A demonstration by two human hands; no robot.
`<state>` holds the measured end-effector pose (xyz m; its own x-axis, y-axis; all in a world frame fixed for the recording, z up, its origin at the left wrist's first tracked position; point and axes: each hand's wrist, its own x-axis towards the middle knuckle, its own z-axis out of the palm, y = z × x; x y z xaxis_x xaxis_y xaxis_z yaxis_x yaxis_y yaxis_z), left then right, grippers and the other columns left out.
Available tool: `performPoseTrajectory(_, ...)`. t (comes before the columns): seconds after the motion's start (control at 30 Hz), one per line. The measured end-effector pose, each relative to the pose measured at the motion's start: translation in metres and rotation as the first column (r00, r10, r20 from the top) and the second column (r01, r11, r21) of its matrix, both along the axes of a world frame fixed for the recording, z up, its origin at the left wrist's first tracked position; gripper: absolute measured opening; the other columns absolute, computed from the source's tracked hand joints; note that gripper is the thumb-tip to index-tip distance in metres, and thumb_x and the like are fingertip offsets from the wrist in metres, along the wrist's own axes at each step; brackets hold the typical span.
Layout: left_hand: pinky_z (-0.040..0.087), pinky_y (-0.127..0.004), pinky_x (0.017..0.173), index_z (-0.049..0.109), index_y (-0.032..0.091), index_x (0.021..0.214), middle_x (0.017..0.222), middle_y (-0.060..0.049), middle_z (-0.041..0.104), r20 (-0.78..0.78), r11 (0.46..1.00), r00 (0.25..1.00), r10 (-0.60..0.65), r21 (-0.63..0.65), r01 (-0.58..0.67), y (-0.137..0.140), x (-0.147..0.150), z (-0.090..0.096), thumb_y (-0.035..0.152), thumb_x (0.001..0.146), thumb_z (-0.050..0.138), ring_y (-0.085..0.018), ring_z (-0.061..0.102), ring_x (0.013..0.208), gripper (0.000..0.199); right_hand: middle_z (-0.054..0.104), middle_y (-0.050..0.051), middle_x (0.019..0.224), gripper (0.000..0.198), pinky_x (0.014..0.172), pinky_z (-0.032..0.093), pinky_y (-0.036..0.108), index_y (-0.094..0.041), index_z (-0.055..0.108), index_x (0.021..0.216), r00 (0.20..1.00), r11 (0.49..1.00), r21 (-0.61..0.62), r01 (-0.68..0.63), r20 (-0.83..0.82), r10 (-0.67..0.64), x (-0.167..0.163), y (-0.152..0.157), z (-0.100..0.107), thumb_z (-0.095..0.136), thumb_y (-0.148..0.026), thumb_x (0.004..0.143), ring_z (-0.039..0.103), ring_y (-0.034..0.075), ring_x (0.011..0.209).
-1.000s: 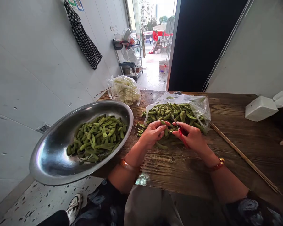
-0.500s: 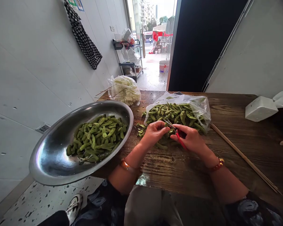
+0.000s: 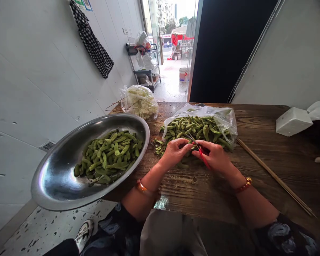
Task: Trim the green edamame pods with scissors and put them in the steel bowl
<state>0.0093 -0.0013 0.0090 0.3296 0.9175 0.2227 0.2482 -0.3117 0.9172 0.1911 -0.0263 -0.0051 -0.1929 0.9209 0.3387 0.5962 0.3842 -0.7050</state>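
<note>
My right hand (image 3: 214,155) is closed around red-handled scissors (image 3: 203,158), whose blades point up and left toward the fingers of my left hand (image 3: 174,152). Those fingers are pinched on an edamame pod (image 3: 190,141), mostly hidden by the fingertips and blades. Just beyond both hands, a heap of edamame pods (image 3: 200,127) spills from a clear plastic bag (image 3: 226,119). On the left, a wide steel basin (image 3: 56,188) holds a pile of green pods (image 3: 109,154). Small trimmings (image 3: 158,145) lie beside my left hand.
Bamboo skewers (image 3: 274,175) lie across the right of the wooden table (image 3: 258,124). A white box (image 3: 293,122) stands at the far right. Behind the basin sits a bag of pale cauliflower-like vegetable (image 3: 141,103) with thin sticks poking out. A shelf cart (image 3: 146,71) stands by the doorway.
The scissor blades have shifted slightly and look closer together at the pod. Both hands stay in nearly the same place, and the whole view has drifted a little.
</note>
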Motion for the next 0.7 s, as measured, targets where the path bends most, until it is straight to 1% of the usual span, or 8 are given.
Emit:
performPoseTrajectory(0.1, 0.031, -0.022, 0.056, 0.065, 0.012, 0.070, 0.063, 0.001, 0.050, -0.011, 1.000, 1.000, 0.014, 0.016, -0.014, 0.0011, -0.0008, 0.0000, 0.038, 0.081, 0.061, -0.010, 0.040, 0.061, 0.029, 0.059, -0.001, 0.064, 0.045, 0.054, 0.041, 0.024, -0.015, 0.070, 0.110, 1.000, 1.000, -0.014, 0.007, -0.004, -0.007, 0.0005, 0.0000, 0.0003, 0.065, -0.049, 0.079, 0.048, 0.012, 0.055)
performPoseTrajectory(0.27, 0.034, -0.024, 0.061, 0.067, 0.014, 0.068, 0.067, -0.002, 0.055, -0.020, 0.995, 0.997, 0.070, 0.079, -0.068, 0.0038, -0.0023, -0.0023, 0.030, 0.078, 0.065, -0.012, 0.044, 0.064, 0.019, 0.061, 0.000, 0.062, 0.045, 0.054, 0.041, 0.024, -0.015, 0.072, 0.107, 1.000, 1.000, -0.020, -0.013, 0.016, 0.013, 0.0024, 0.0026, -0.0030, 0.065, -0.050, 0.079, 0.049, 0.012, 0.055)
performPoseTrajectory(0.4, 0.032, -0.023, 0.058, 0.065, 0.014, 0.064, 0.064, -0.001, 0.053, 0.032, 0.994, 0.995, 0.090, 0.054, -0.091, 0.0053, -0.0022, -0.0046, 0.027, 0.074, 0.068, -0.011, 0.042, 0.063, 0.017, 0.060, 0.000, 0.060, 0.046, 0.053, 0.040, 0.024, -0.015, 0.073, 0.105, 1.000, 0.999, -0.047, -0.017, 0.023, 0.018, 0.0040, 0.0043, -0.0045, 0.064, -0.051, 0.079, 0.047, 0.012, 0.054)
performPoseTrajectory(0.43, 0.031, -0.022, 0.056, 0.065, 0.014, 0.064, 0.063, 0.000, 0.051, 0.070, 0.996, 0.994, 0.088, 0.014, -0.089, 0.0056, -0.0023, -0.0054, 0.028, 0.073, 0.069, -0.010, 0.041, 0.061, 0.018, 0.059, -0.001, 0.060, 0.047, 0.053, 0.039, 0.024, -0.015, 0.072, 0.105, 1.000, 0.998, -0.054, -0.017, 0.016, 0.018, 0.0041, 0.0045, -0.0046, 0.064, -0.052, 0.079, 0.047, 0.012, 0.054)
performPoseTrajectory(0.5, 0.027, -0.020, 0.051, 0.063, 0.014, 0.067, 0.059, 0.002, 0.046, 0.193, 0.990, 0.978, 0.082, -0.126, -0.059, 0.0062, -0.0031, -0.0067, 0.033, 0.073, 0.070, -0.007, 0.037, 0.055, 0.022, 0.059, -0.001, 0.059, 0.049, 0.052, 0.039, 0.024, -0.015, 0.072, 0.107, 1.000, 0.998, -0.063, -0.007, -0.007, 0.007, 0.0041, 0.0048, -0.0043, 0.064, -0.053, 0.078, 0.047, 0.012, 0.054)
performPoseTrajectory(0.57, 0.023, -0.019, 0.046, 0.060, 0.014, 0.072, 0.057, 0.005, 0.044, 0.342, 0.960, 0.935, 0.096, -0.282, 0.005, 0.0069, -0.0046, -0.0070, 0.039, 0.071, 0.072, -0.005, 0.034, 0.049, 0.028, 0.059, -0.001, 0.060, 0.053, 0.052, 0.039, 0.024, -0.014, 0.070, 0.110, 0.999, 0.998, -0.066, 0.021, -0.028, -0.023, 0.0039, 0.0050, -0.0040, 0.063, -0.055, 0.078, 0.048, 0.012, 0.054)
performPoseTrajectory(0.63, 0.017, -0.018, 0.041, 0.058, 0.014, 0.077, 0.060, 0.004, 0.049, 0.448, 0.922, 0.884, 0.134, -0.383, 0.054, 0.0075, -0.0063, -0.0059, 0.041, 0.068, 0.075, -0.003, 0.034, 0.045, 0.033, 0.060, 0.000, 0.063, 0.056, 0.053, 0.040, 0.024, -0.013, 0.069, 0.113, 0.998, 0.997, -0.062, 0.054, -0.040, -0.056, 0.0038, 0.0052, -0.0038, 0.063, -0.056, 0.077, 0.049, 0.012, 0.056)
performPoseTrajectory(0.7, 0.013, -0.017, 0.038, 0.058, 0.014, 0.078, 0.066, 0.002, 0.055, 0.499, 0.900, 0.849, 0.175, -0.430, 0.068, 0.0079, -0.0077, -0.0038, 0.040, 0.064, 0.077, -0.002, 0.036, 0.043, 0.035, 0.060, 0.000, 0.066, 0.058, 0.055, 0.041, 0.025, -0.013, 0.068, 0.115, 0.997, 0.997, -0.054, 0.063, -0.050, -0.065, 0.0037, 0.0052, -0.0039, 0.063, -0.056, 0.077, 0.049, 0.013, 0.057)
